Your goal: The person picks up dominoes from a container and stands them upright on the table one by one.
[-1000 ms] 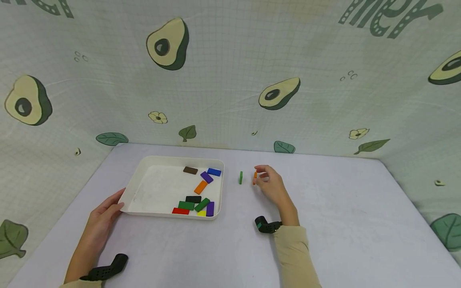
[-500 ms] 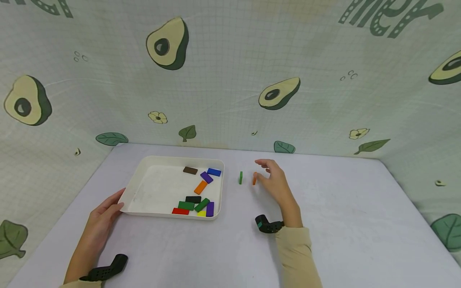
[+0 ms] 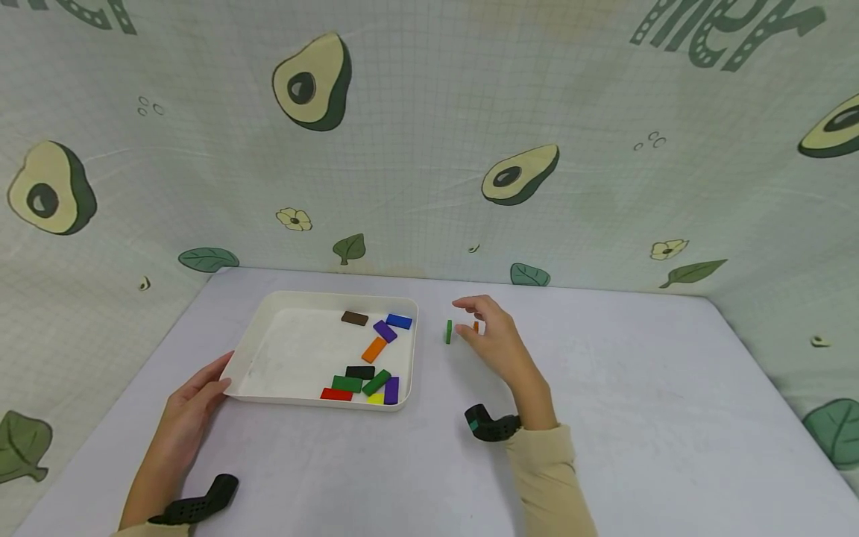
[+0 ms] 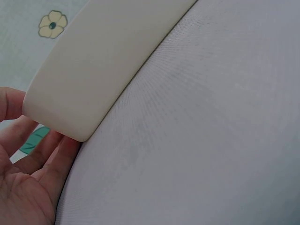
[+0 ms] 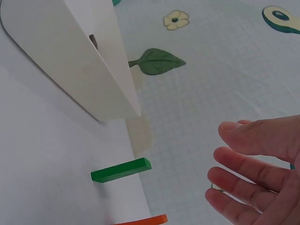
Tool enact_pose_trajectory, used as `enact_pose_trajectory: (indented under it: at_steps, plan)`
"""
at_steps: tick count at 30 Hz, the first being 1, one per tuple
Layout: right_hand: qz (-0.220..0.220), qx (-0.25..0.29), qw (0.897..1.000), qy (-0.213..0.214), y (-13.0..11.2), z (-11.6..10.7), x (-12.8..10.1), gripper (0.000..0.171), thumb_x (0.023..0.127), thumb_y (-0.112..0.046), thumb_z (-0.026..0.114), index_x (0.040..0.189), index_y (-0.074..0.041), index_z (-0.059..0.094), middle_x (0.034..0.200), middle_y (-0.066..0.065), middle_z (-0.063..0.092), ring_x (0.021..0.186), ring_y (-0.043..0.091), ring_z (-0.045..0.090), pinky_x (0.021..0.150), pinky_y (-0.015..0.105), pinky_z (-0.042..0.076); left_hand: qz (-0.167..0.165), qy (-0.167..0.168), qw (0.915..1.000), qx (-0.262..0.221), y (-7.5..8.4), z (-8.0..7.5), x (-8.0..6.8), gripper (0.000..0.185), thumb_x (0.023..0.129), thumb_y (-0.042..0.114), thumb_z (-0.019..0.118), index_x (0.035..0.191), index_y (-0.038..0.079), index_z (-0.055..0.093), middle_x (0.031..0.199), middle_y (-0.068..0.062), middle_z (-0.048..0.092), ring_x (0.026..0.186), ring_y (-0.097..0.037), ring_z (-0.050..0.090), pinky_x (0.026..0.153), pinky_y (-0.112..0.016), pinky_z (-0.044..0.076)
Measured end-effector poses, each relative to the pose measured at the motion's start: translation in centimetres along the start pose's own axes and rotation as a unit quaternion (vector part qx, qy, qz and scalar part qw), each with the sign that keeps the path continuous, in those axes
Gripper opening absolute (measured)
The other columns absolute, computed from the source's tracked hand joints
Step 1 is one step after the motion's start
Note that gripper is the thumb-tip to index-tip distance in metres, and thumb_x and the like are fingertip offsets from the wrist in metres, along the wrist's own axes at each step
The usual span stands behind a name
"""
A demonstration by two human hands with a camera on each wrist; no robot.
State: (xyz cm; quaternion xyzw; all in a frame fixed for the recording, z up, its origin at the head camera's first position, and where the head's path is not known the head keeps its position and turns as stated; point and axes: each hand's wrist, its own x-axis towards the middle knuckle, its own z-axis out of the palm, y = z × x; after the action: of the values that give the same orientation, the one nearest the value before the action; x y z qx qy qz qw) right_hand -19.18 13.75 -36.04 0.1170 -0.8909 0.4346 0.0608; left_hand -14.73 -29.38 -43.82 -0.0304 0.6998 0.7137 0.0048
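Observation:
At the near left corner of a white tray (image 3: 282,354), my left hand (image 3: 186,414) grips the edge; in the left wrist view the fingers (image 4: 61,161) lie against its outer side. A thin green domino (image 3: 449,332) stands upright on the table to the right of the tray. Beside it stands an orange domino (image 3: 476,327), partly hidden behind my right hand (image 3: 502,347). That hand is held with thumb and fingers apart and nothing between them. The right wrist view shows the green domino (image 5: 121,170) apart from the fingertips (image 5: 229,132).
Several coloured dominoes lie in the tray's right half, among them a brown one (image 3: 354,318), a blue one (image 3: 399,321), a black one (image 3: 360,371) and a red one (image 3: 337,394). A patterned cloth (image 3: 416,149) hangs behind the white table (image 3: 671,418).
My right hand has let go of the orange domino, which stays standing, and has moved left toward the green one. My left hand and the tray have stayed still.

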Motion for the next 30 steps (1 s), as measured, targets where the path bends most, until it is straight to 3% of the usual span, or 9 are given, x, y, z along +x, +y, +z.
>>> enact_pose_trajectory:
  at_steps: [18, 30]
  plan:
    - [0.01, -0.011, 0.996, -0.092, -2.8, 3.1, -0.1, 0.035, 0.088, -0.009, 0.063, 0.122, -0.015, 0.057, 0.126, 0.003, 0.054, 0.118, 0.028, 0.049, 0.098, 0.043, 0.045, -0.004, -0.004, 1.0, -0.001, 0.0, 0.0, -0.1, 0.057, 0.095, 0.02, 0.053, 0.145, 0.004, 0.029, 0.13, 0.019, 0.046, 0.109, 0.017, 0.046, 0.086, -0.002, 0.037]
    - [-0.038, -0.025, 0.98, -0.192, -4.1, 5.8, -0.5, 0.032, 0.088, -0.009, 0.062, 0.12, -0.011, 0.058, 0.124, 0.004, 0.054, 0.116, 0.027, 0.05, 0.096, 0.038, 0.045, 0.003, -0.001, 0.9999, 0.013, -0.1, 0.0, -0.1, 0.057, 0.095, 0.022, 0.053, 0.145, 0.004, 0.03, 0.133, 0.017, 0.045, 0.108, 0.016, 0.047, 0.084, -0.001, 0.038]
